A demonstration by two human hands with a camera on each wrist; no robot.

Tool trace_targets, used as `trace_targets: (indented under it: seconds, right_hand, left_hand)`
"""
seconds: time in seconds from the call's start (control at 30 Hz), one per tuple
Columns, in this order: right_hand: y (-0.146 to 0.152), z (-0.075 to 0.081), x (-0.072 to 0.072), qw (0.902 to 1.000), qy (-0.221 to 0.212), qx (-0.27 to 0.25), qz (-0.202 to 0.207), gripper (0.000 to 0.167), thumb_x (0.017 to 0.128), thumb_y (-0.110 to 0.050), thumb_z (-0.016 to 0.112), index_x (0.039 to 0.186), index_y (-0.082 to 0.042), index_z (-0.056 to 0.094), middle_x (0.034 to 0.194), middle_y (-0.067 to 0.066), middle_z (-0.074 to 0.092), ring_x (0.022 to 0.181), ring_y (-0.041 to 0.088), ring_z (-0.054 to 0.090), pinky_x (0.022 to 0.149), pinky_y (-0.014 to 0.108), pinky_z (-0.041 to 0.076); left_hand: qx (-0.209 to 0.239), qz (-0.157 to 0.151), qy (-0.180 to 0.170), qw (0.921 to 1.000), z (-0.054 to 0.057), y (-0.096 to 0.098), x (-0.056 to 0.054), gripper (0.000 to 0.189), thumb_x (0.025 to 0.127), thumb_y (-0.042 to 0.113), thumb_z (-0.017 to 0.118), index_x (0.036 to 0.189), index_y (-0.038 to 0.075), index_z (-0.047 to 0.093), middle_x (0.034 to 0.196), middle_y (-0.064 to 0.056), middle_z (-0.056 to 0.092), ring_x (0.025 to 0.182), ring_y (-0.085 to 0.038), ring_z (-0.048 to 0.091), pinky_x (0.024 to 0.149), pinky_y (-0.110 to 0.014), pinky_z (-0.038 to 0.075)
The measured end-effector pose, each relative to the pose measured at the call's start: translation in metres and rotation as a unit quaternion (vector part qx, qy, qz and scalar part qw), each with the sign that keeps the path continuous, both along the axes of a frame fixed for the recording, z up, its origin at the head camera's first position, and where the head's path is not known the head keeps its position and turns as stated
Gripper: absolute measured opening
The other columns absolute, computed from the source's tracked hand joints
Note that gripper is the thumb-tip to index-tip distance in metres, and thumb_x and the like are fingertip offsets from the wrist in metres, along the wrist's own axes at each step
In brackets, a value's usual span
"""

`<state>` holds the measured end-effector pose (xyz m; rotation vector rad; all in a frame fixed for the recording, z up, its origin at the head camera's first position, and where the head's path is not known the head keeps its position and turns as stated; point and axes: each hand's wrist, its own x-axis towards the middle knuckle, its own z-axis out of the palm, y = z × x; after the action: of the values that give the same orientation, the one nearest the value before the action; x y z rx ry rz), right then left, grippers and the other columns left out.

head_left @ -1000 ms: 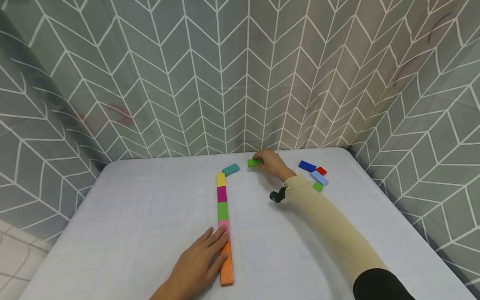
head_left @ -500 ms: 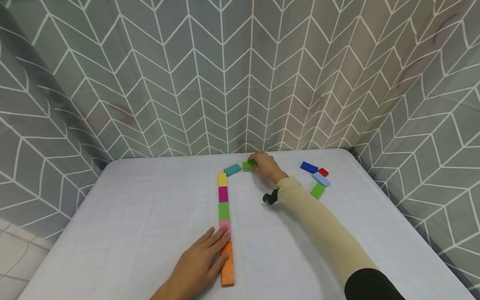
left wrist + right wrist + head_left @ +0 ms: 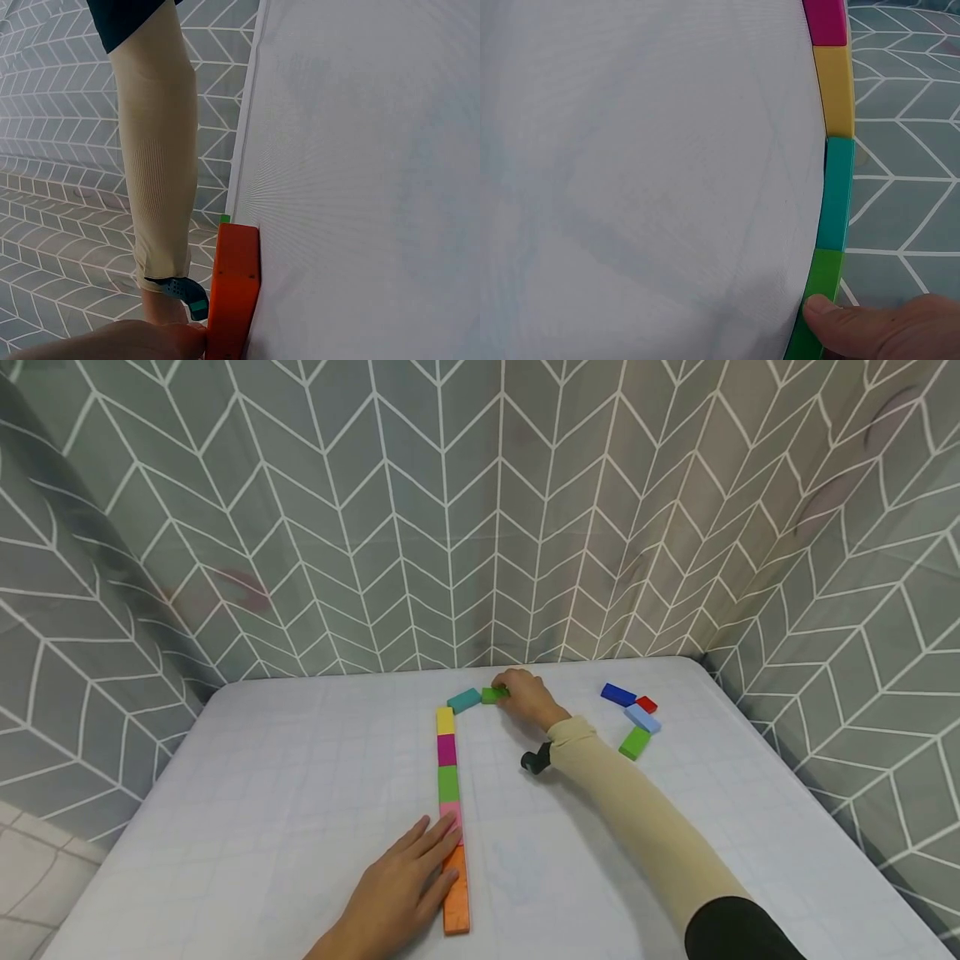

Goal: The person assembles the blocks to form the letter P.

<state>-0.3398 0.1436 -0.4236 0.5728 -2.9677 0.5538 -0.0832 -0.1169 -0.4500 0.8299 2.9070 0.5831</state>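
Observation:
My right hand [image 3: 527, 698] pinches a green block [image 3: 491, 696] at the far side of the table, its end against or very near a teal block [image 3: 465, 700]. In the right wrist view the thumb lies on the green block [image 3: 826, 271], which meets the teal block [image 3: 838, 195]. My left hand [image 3: 396, 883] rests with extended fingers along a straight row, touching a pink block [image 3: 450, 810] and an orange block [image 3: 456, 902]. Beyond the pink one, the row continues with a green block [image 3: 447, 784], a magenta block [image 3: 447, 749] and a yellow block [image 3: 446, 720].
Right of my right hand lie a dark blue block [image 3: 618, 695], a small red block [image 3: 647, 703], a light blue block [image 3: 642, 718] and another green block [image 3: 634, 743]. The white-covered table [image 3: 262, 810] is bordered by a patterned grey curtain [image 3: 420, 527].
My right hand has slid the green block leftward, closing the gap to the teal block. My left hand has stayed on the row.

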Motion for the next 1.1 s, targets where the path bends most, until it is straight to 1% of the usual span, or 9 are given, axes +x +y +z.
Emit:
trace_targets:
  seconds: [0.13,0.23,0.3,0.37,0.5,0.63,0.83,0.97,1.1]
  right_hand:
    - [0.001,0.000,0.001,0.9999,-0.011,0.006,-0.003,0.033,0.094,-0.005,0.076,0.127,-0.002,0.073,0.121,0.013,0.071,0.114,0.033,0.063,0.095,0.055,0.048]
    - [0.006,0.004,0.002,0.9998,-0.016,0.006,0.006,0.037,0.095,-0.009,0.076,0.131,-0.002,0.070,0.126,0.014,0.070,0.119,0.034,0.061,0.097,0.056,0.047]
    - [0.013,0.008,0.005,0.9998,-0.016,-0.003,0.010,0.039,0.096,-0.011,0.074,0.133,-0.002,0.069,0.129,0.015,0.069,0.122,0.035,0.060,0.099,0.057,0.046]
    - [0.023,0.014,0.007,0.9997,-0.011,-0.019,0.011,0.039,0.097,-0.011,0.072,0.134,-0.001,0.068,0.131,0.017,0.067,0.123,0.037,0.059,0.101,0.057,0.045]
    - [0.050,0.024,0.013,0.9989,0.016,-0.043,0.006,0.035,0.098,-0.007,0.069,0.132,0.004,0.067,0.132,0.021,0.066,0.120,0.039,0.060,0.101,0.053,0.048]
    - [0.078,0.029,0.019,0.9987,0.039,-0.033,0.004,0.032,0.097,-0.002,0.068,0.128,0.008,0.068,0.130,0.024,0.066,0.117,0.040,0.062,0.100,0.053,0.050]
    - [0.115,0.030,0.026,0.9993,0.014,-0.016,-0.031,0.034,0.096,0.004,0.061,0.129,0.006,0.067,0.132,0.025,0.064,0.120,0.043,0.060,0.102,0.055,0.048]
    - [0.142,0.024,0.027,0.9983,0.003,-0.008,-0.057,0.035,0.096,0.007,0.056,0.130,0.006,0.066,0.132,0.027,0.063,0.121,0.045,0.059,0.101,0.057,0.048]
    - [0.164,0.020,0.032,0.9971,0.000,0.002,-0.076,0.036,0.094,0.008,0.057,0.129,0.007,0.066,0.134,0.030,0.062,0.126,0.048,0.055,0.104,0.060,0.045]
  left_hand:
    - [-0.002,0.001,-0.004,1.0000,0.000,0.001,0.000,0.055,0.106,0.045,0.058,0.153,0.017,0.055,0.160,0.001,0.045,0.146,-0.033,0.041,0.111,-0.054,0.043]
    - [-0.002,0.002,-0.006,1.0000,0.000,0.001,0.000,0.054,0.106,0.045,0.058,0.153,0.018,0.055,0.160,0.001,0.045,0.146,-0.033,0.041,0.111,-0.054,0.043]
    - [0.000,0.001,-0.007,1.0000,0.000,0.001,0.001,0.054,0.106,0.045,0.058,0.153,0.017,0.055,0.160,0.001,0.045,0.146,-0.033,0.042,0.110,-0.054,0.043]
    - [0.004,0.000,-0.003,1.0000,0.000,0.001,0.001,0.054,0.107,0.046,0.057,0.153,0.017,0.055,0.160,0.001,0.045,0.145,-0.034,0.042,0.110,-0.054,0.043]
    - [0.005,0.004,0.003,1.0000,-0.001,-0.001,0.001,0.055,0.106,0.046,0.057,0.153,0.017,0.056,0.159,0.001,0.046,0.145,-0.033,0.042,0.110,-0.054,0.044]
    - [0.011,0.006,0.011,0.9999,-0.002,-0.002,0.002,0.054,0.106,0.045,0.059,0.153,0.017,0.056,0.160,0.002,0.046,0.145,-0.033,0.043,0.109,-0.054,0.044]
    - [0.017,0.007,0.015,0.9997,-0.001,-0.004,0.003,0.053,0.106,0.043,0.060,0.152,0.017,0.057,0.159,0.003,0.046,0.145,-0.034,0.042,0.109,-0.054,0.045]
    - [0.021,0.003,0.007,0.9998,-0.001,-0.002,0.002,0.054,0.106,0.043,0.059,0.153,0.016,0.056,0.160,0.003,0.045,0.146,-0.034,0.041,0.109,-0.054,0.044]
    - [0.024,-0.003,0.006,0.9997,-0.001,0.000,0.002,0.054,0.107,0.044,0.058,0.153,0.016,0.055,0.161,0.003,0.044,0.146,-0.034,0.041,0.109,-0.054,0.044]
